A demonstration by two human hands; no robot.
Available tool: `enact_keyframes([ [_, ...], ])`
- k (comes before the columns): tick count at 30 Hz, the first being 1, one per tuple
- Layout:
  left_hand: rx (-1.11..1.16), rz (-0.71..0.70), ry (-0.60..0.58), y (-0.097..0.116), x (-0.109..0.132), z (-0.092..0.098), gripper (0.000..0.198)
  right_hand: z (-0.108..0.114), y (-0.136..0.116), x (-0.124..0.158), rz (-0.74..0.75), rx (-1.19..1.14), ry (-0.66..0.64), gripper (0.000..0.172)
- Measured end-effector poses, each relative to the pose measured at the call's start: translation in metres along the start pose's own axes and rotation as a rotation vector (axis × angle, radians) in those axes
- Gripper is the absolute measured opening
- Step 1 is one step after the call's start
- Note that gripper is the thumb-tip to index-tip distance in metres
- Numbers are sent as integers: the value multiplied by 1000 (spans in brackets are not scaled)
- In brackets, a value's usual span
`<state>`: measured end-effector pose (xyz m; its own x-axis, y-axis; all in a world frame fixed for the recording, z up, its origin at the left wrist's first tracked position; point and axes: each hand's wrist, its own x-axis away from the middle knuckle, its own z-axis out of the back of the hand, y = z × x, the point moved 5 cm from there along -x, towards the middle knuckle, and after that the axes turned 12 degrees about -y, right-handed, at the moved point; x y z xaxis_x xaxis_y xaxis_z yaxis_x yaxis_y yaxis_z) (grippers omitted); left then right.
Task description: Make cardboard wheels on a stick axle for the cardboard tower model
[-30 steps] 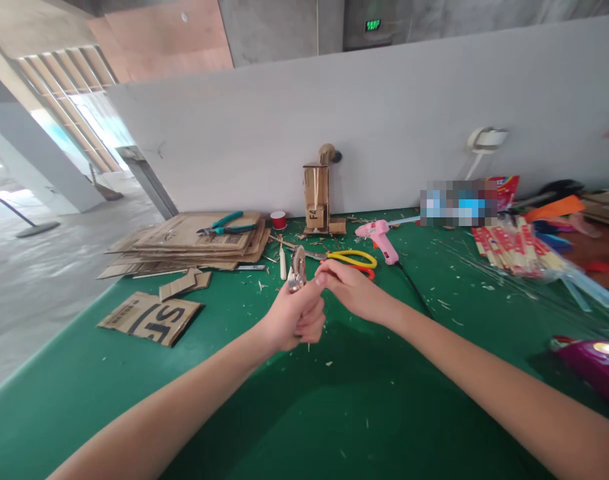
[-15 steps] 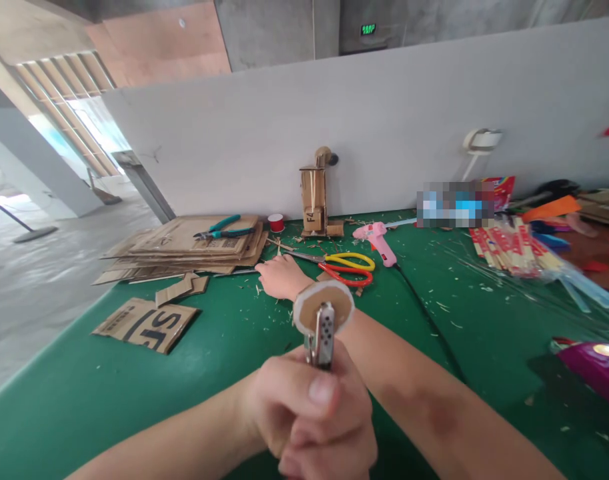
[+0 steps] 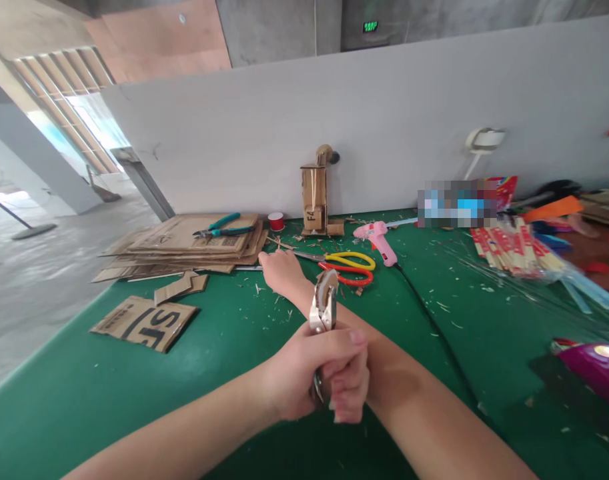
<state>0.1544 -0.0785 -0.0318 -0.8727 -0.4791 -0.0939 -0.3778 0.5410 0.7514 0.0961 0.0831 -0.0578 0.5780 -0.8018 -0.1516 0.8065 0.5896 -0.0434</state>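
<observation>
My left hand (image 3: 319,373) is a fist around the handles of a metal plier-like punch (image 3: 322,313) held upright over the green table (image 3: 134,413). The tool's jaws grip a round cardboard disc (image 3: 328,285), seen almost edge-on. My right arm crosses behind the tool. My right hand (image 3: 280,270) lies knuckles up on the table, close to the cardboard stack (image 3: 184,243) and the scissors' blades. Its fingers are hidden beneath it.
Yellow-handled scissors (image 3: 355,258) and red-handled scissors (image 3: 351,278) lie just beyond my right hand, with a pink glue gun (image 3: 379,239) and its cord behind. Teal pliers (image 3: 224,227) rest on the stack. A cardboard model (image 3: 315,197), red cup (image 3: 276,221) and stick bundles (image 3: 514,250) stand further back.
My right hand left the tool and reached forward to the table by the cardboard stack. My left hand pulled the tool toward me, then lowered and turned it so the disc shows edge-on.
</observation>
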Motion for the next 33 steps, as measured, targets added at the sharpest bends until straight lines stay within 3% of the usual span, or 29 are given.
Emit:
enact_keyframes([
  [3,-99,22,133,-7,-1,9,50,1,7,5,-33,-2,18,21],
  [8,-227,51,136,-15,-2,9,54,1,17,11,-56,7,36,22],
  [12,-262,93,209,-14,-3,14,54,1,22,10,-81,5,37,27],
  [19,-310,37,386,11,0,33,51,-2,24,-1,-117,-7,18,29],
  [23,-351,73,458,20,3,46,50,-2,26,-1,-115,-6,26,29],
  [28,-401,90,484,22,4,54,50,0,26,-3,-116,-23,26,32],
  [33,-470,13,491,30,4,51,49,-3,18,-9,-114,-63,36,30],
])
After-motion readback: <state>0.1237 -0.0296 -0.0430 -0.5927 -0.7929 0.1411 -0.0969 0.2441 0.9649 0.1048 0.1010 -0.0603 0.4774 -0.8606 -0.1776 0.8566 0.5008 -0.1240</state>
